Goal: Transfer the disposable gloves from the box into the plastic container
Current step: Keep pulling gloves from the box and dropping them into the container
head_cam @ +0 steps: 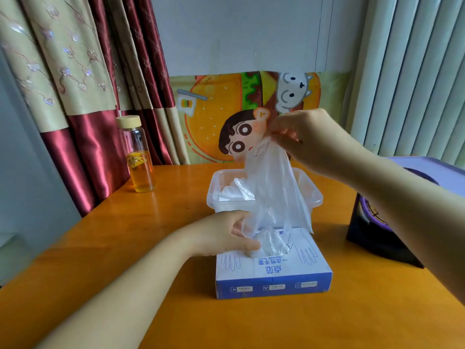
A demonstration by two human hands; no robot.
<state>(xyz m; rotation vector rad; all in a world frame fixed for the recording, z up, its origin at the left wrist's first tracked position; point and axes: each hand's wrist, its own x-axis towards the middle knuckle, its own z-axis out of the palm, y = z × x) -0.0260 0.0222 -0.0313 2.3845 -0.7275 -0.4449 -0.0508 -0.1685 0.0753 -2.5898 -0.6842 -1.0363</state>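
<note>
A white and blue glove box (pixel 274 275) lies on the orange table in front of me. Behind it stands a clear plastic container (pixel 219 195) with some crumpled clear gloves (pixel 236 190) inside. My right hand (pixel 309 139) is raised above the container and pinches the top of a clear disposable glove (pixel 274 192), which hangs down to the box's opening. My left hand (pixel 226 233) rests on the left part of the box top, its fingers at the opening, touching the plastic there.
A glass bottle (pixel 138 157) with amber liquid and a wooden lid stands at the back left of the table (pixel 125 248). A dark purple box (pixel 377 230) sits at the right. Curtains and a cartoon cloth (pixel 214 117) hang behind.
</note>
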